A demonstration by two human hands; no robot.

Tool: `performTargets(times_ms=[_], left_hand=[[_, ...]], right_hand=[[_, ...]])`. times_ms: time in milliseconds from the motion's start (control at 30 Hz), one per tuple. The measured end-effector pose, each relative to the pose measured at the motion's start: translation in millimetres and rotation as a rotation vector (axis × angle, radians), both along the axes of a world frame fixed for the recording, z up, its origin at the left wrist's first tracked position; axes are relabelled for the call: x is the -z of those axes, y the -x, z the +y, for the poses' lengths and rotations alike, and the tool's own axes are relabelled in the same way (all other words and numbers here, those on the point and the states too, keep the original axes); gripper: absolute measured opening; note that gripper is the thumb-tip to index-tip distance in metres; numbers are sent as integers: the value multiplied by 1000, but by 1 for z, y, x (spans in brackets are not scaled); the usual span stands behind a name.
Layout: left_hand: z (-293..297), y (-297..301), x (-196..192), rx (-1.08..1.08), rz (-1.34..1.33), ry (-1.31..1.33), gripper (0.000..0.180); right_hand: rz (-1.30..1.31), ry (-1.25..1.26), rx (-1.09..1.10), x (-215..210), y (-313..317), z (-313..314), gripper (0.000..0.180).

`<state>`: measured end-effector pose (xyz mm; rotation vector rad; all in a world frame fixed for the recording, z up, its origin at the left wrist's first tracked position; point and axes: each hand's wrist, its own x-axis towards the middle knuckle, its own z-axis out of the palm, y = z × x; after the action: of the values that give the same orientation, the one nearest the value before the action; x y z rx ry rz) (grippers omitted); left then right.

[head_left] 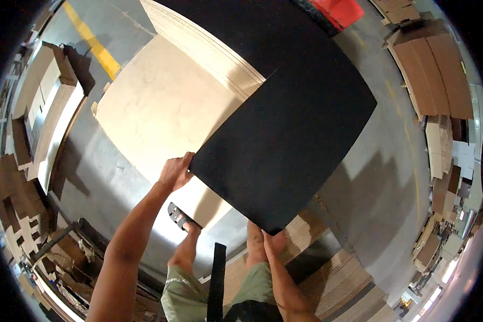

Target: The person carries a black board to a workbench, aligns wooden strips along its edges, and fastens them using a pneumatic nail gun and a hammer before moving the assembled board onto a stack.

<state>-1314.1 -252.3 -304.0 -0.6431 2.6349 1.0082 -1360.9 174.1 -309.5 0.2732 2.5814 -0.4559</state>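
Observation:
A large flat black sheet (284,145) is held out in front of me, tilted across the view. My left hand (177,170) is closed on its left corner, fingers wrapped over the edge. At the near corner, my right hand (275,242) grips the sheet from below; most of its fingers are hidden. Under the sheet's left side lies a pale tan board surface (155,96), low and wide. Beyond it rises a stack of tan boards (209,48) with a black top face (241,27), partly covered by the held sheet.
Flattened brown cardboard (338,284) is stacked by my right leg. More cardboard piles stand along the left (53,107) and right (434,75). A red object (343,12) sits at the far edge. A yellow line (94,43) crosses the grey floor.

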Motion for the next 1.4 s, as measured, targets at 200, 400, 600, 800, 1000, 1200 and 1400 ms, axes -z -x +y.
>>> performTargets(times_ms=[200,400,600,800,1000,1200,1400], left_hand=[[7,5,-2,-61,-109,-40,58],[5,-6,-7,-113,-143,-100,79],[14,3,-5,-172,-122,-251,96],[26,-85,7,-427,6,-169,121],[84,-274,-10,-313,-78,-256,83],[178,-493,-108,-946,-674,-352,73],[284,-556,-244,-1488,-632,-344,65]], right_hand=[[91,187,-23,8,0,10,74],[-106,165,-16,-19,7,-7,79],[-205,350,-69,10,15,42,74],[-521,809,593,-34,-18,24,38],[-576,399,-65,-68,-90,67,17],[-525,567,-447,-82,-115,54,36],[-1034,600,-636,-123,-74,-20,42]])
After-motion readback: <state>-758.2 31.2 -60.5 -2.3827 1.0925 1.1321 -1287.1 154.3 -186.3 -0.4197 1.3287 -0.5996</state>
